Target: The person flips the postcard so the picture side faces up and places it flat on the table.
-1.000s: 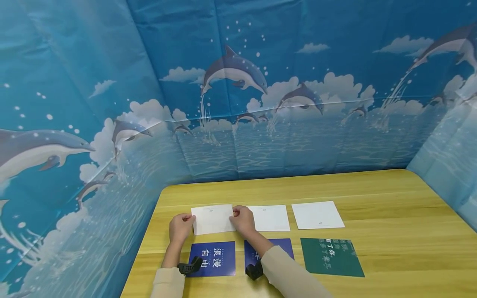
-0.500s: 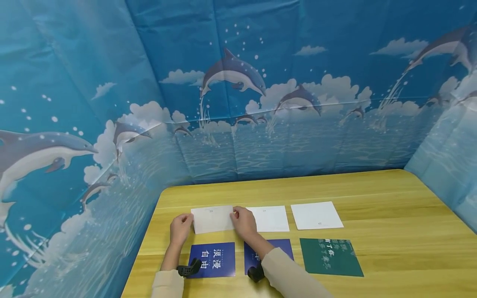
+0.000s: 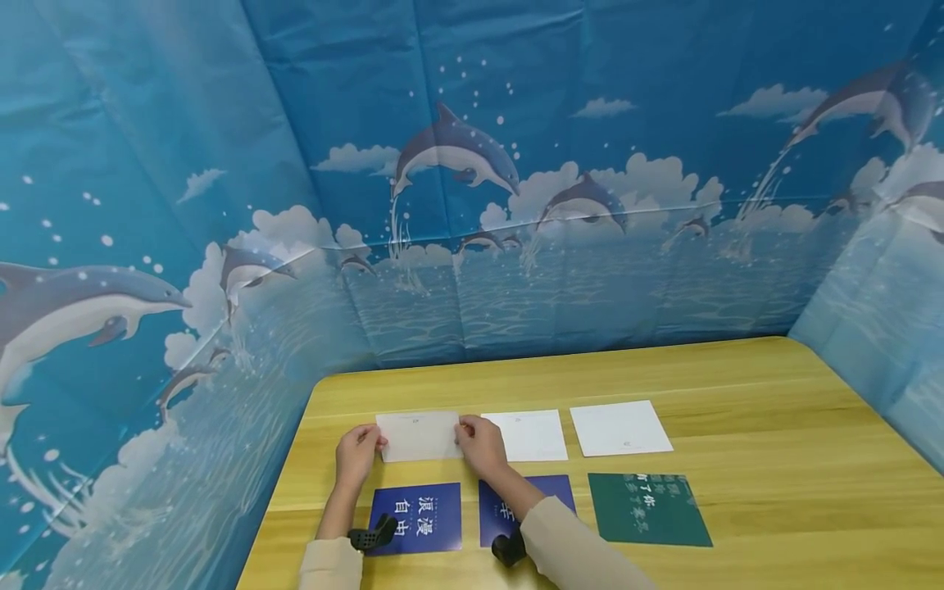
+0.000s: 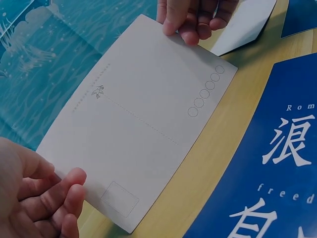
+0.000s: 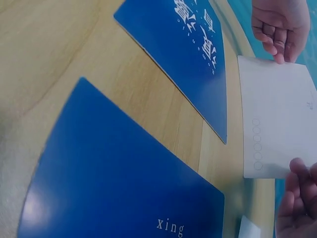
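Observation:
A white postcard [image 3: 419, 438] is held by its two short ends, its printed back towards me. In the left wrist view this postcard [image 4: 138, 124] shows a row of small circles, a dashed line and a stamp box. My left hand [image 3: 356, 453] pinches its left end between thumb and fingers. At the other end, my right hand [image 3: 483, 447] grips the edge near the neighbouring white card [image 3: 529, 434]. The right wrist view has both the left hand [image 5: 282, 25] and the right hand [image 5: 299, 203] at opposite ends of the card.
Another white card [image 3: 621, 428] lies farther right in the back row. In front lie a blue card [image 3: 435, 520] with white characters, a second blue card [image 3: 549, 489] partly under the right forearm, and a green card [image 3: 649, 508]. A dolphin-print curtain [image 3: 472, 311] hangs behind the wooden table [image 3: 767, 442].
Both hands stay on the postcard's ends. Its face has tilted slightly and looks greyer than a second ago. The head view has shifted a little; the other cards lie as before.

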### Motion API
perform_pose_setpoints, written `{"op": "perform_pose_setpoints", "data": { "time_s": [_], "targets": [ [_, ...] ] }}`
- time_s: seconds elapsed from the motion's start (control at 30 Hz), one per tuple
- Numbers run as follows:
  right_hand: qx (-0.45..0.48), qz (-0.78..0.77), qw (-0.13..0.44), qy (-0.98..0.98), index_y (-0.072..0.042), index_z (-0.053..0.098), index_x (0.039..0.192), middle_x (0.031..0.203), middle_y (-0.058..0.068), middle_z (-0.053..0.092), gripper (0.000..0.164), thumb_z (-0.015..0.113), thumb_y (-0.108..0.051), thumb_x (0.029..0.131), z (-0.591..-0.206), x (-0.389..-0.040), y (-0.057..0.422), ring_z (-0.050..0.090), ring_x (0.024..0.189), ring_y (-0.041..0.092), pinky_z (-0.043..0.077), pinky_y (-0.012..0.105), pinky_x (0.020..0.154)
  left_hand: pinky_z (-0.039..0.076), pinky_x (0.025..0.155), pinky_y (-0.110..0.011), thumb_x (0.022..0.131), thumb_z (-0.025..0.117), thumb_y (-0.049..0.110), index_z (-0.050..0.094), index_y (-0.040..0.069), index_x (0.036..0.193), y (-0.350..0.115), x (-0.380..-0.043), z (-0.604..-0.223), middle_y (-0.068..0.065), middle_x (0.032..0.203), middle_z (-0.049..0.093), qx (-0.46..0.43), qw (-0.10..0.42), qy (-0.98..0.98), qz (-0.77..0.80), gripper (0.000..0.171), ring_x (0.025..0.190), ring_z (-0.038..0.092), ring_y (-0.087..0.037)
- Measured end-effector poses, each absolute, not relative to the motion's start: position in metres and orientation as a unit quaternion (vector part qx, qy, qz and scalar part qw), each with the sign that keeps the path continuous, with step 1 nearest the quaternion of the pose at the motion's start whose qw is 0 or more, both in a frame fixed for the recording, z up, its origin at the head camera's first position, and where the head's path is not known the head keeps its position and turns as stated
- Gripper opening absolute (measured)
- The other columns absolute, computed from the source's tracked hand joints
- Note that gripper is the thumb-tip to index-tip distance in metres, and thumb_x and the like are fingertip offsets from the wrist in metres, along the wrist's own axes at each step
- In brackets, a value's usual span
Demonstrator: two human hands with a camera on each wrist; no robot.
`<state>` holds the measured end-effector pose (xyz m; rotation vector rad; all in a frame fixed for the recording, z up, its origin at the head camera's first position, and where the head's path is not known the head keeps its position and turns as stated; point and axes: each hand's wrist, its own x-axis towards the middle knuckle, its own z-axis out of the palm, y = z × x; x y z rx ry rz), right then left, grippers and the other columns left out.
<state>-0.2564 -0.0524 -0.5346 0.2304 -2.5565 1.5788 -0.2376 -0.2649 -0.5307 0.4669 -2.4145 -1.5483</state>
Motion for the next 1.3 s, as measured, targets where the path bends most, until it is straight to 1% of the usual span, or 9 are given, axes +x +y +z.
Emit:
{"op": "perform_pose_setpoints", "data": {
  "time_s": [0.1,0.2,0.37,0.53,0.73,0.97,1.17,1.3],
  "targets": [
    [0.071,0.542,0.054,-0.835,0.004,0.067,0.099,0.065,-0.004,0.060,0.020,0.058,-0.010,0.088,-0.5362,-0.2567,-0.0517,0.052,0.059,0.009,0.042,0.025,0.057,0.043,0.063,-0.026,0.094,0.048,0.018,0.064,-0.004,0.093,-0.2652,-0.2376,-0.5314,-0.007,0.075,0.064,0.158,0.118,-0.820,-0.537,0.028,0.071,0.058,-0.018],
    [0.067,0.560,0.041,-0.825,0.003,0.067,0.097,0.068,-0.003,0.062,0.022,0.057,-0.014,0.089,-0.5366,-0.2566,-0.0508,0.053,0.062,0.010,0.043,0.026,0.059,0.042,0.067,-0.028,0.095,0.047,0.019,0.065,-0.003,0.087,-0.2654,-0.2377,-0.5323,-0.007,0.074,0.063,0.158,0.121,-0.815,-0.544,0.029,0.070,0.057,-0.017],
    [0.058,0.582,0.020,-0.811,0.000,0.069,0.089,0.068,-0.001,0.062,0.024,0.054,-0.018,0.092,-0.5370,-0.2567,-0.0491,0.051,0.063,0.012,0.042,0.027,0.058,0.042,0.072,-0.029,0.095,0.046,0.019,0.064,-0.002,0.086,-0.2653,-0.2377,-0.5346,-0.007,0.074,0.062,0.159,0.120,-0.809,-0.553,0.029,0.072,0.056,-0.017],
    [0.040,0.594,0.011,-0.804,0.000,0.068,0.081,0.068,0.004,0.062,0.029,0.049,-0.018,0.094,-0.5361,-0.2576,-0.0480,0.048,0.060,0.012,0.040,0.028,0.059,0.043,0.072,-0.029,0.095,0.046,0.019,0.064,-0.003,0.086,-0.2651,-0.2382,-0.5353,-0.007,0.074,0.062,0.158,0.121,-0.809,-0.554,0.030,0.072,0.056,-0.017],
    [0.014,0.598,0.003,-0.801,-0.003,0.064,0.068,0.065,0.007,0.059,0.037,0.047,-0.020,0.095,-0.5339,-0.2577,-0.0472,0.040,0.051,0.015,0.035,0.029,0.055,0.041,0.073,-0.031,0.096,0.045,0.020,0.064,-0.002,0.082,-0.2638,-0.2378,-0.5348,-0.007,0.072,0.061,0.155,0.119,-0.807,-0.558,0.033,0.070,0.056,-0.018],
    [0.012,0.608,0.006,-0.794,-0.002,0.064,0.067,0.063,0.008,0.057,0.039,0.047,-0.022,0.095,-0.5346,-0.2578,-0.0454,0.040,0.051,0.015,0.035,0.030,0.054,0.041,0.070,-0.031,0.096,0.045,0.021,0.064,-0.001,0.080,-0.2642,-0.2360,-0.5343,-0.006,0.072,0.062,0.151,0.118,-0.806,-0.561,0.033,0.070,0.056,-0.017],
    [0.016,0.626,0.005,-0.780,0.000,0.065,0.065,0.060,0.006,0.057,0.040,0.047,-0.021,0.095,-0.5360,-0.2553,-0.0439,0.044,0.054,0.014,0.036,0.029,0.058,0.039,0.070,-0.031,0.095,0.046,0.020,0.065,-0.001,0.078,-0.2649,-0.2334,-0.5347,-0.006,0.071,0.063,0.154,0.123,-0.810,-0.552,0.034,0.070,0.057,-0.018],
    [0.016,0.635,0.006,-0.772,0.001,0.065,0.066,0.060,0.006,0.058,0.041,0.048,-0.022,0.095,-0.5361,-0.2532,-0.0430,0.045,0.054,0.014,0.037,0.029,0.059,0.039,0.067,-0.029,0.095,0.047,0.021,0.066,-0.001,0.077,-0.2652,-0.2319,-0.5355,-0.005,0.070,0.063,0.156,0.124,-0.814,-0.546,0.034,0.070,0.059,-0.020]
  ]
}}
